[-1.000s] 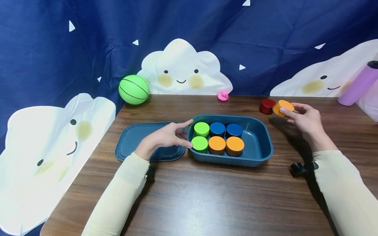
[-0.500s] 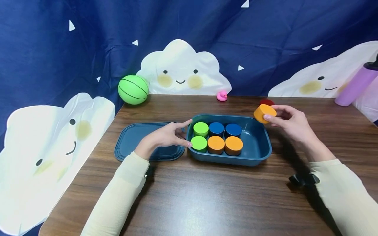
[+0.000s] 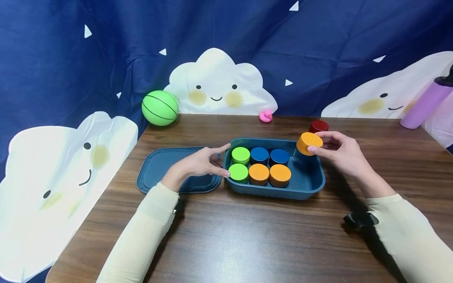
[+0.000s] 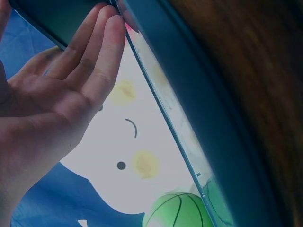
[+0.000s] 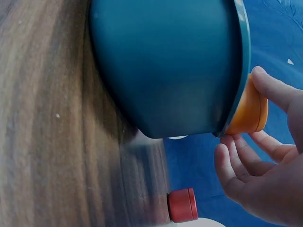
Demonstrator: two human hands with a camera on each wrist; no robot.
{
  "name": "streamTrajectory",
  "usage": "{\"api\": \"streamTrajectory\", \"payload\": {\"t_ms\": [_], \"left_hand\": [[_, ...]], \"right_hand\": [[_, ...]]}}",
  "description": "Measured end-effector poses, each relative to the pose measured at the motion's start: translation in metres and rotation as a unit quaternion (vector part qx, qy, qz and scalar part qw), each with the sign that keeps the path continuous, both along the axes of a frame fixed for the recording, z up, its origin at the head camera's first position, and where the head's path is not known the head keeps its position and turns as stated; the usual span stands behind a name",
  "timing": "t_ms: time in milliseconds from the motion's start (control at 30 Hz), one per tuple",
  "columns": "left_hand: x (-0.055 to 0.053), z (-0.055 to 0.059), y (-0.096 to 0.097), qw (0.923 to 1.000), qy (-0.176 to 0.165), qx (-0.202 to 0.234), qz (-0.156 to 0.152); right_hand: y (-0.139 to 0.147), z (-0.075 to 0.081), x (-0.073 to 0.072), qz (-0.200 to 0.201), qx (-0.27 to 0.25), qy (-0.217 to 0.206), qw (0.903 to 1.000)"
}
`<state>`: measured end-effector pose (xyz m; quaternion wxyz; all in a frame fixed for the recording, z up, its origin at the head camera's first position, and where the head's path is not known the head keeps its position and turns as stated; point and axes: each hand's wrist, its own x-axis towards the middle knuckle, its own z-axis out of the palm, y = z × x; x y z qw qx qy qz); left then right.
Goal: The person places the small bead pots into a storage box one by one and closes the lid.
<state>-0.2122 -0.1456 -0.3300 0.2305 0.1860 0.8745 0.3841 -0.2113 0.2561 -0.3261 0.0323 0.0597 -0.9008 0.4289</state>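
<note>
A teal plastic box [image 3: 308,184] stands on the table. Two green [image 3: 238,173], two blue [image 3: 279,156] and two orange round tins [image 3: 280,175] sit inside it in two rows. My right hand [image 3: 339,151] pinches another orange tin [image 3: 309,144] between thumb and fingers, over the box's far right corner. In the right wrist view this tin [image 5: 251,111] shows just past the rim, partly hidden by the wall. My left hand [image 3: 199,162] touches the box's left end, thumb and fingers spread. In the left wrist view its fingers [image 4: 111,56] look fairly straight against the box.
A teal lid [image 3: 159,169] lies left of the box, partly under my left hand. Behind my right hand stands a dark red tin [image 3: 319,125]. Farther back are a pink toy duck [image 3: 266,116], a green ball [image 3: 160,108] and a purple cylinder with a black top [image 3: 424,104].
My right hand has carried the orange tin leftward and nearer, from beside the dark red tin to over the box's right part. The left hand has stayed at the box's left end.
</note>
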Motion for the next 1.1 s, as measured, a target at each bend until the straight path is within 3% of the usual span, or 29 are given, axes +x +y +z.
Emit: {"api": "streamTrajectory", "payload": {"t_ms": [633,1100], "left_hand": [[-0.001,-0.001,0.000,0.9999,0.011,-0.006,-0.005],[0.001,0.001,0.001,1.0000,0.008,-0.002,-0.005]], "right_hand": [[-0.004,-0.007,-0.001,0.007,0.022,0.001,0.9997],[-0.011,-0.005,0.004,0.030,0.070,0.056,0.9955]]}}
